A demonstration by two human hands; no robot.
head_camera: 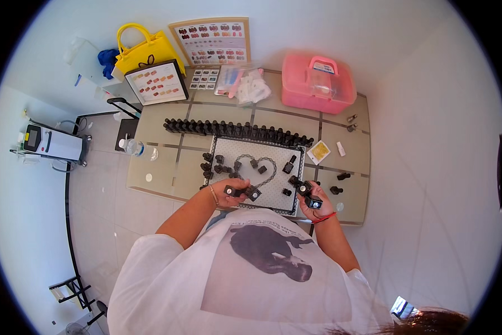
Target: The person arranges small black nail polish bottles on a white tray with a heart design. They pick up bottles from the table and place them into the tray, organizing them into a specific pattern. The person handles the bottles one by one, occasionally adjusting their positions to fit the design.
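Note:
My left hand (231,197) holds two black nail polish bottles (253,193) over the near edge of a dotted white mat (272,201) with black lace trim and a lace heart. Their pale round base labels face up. In my right hand (321,204), at the mat's right edge, are at least two more black bottles (314,202), also base up; fingers partly hide them. Another black bottle (288,164) lies on the mat ahead of the right hand. Loose black bottles (218,168) cluster beyond my left hand, and a few small ones (262,169) lie inside the heart.
A long row of black bottles (238,129) lines the mat's far edge. Behind it stand a pink case (318,100), plastic packets (251,90) and framed colour charts (156,86). A clear plastic bottle (136,148) is at left; a gold-filled packet (319,152) lies right.

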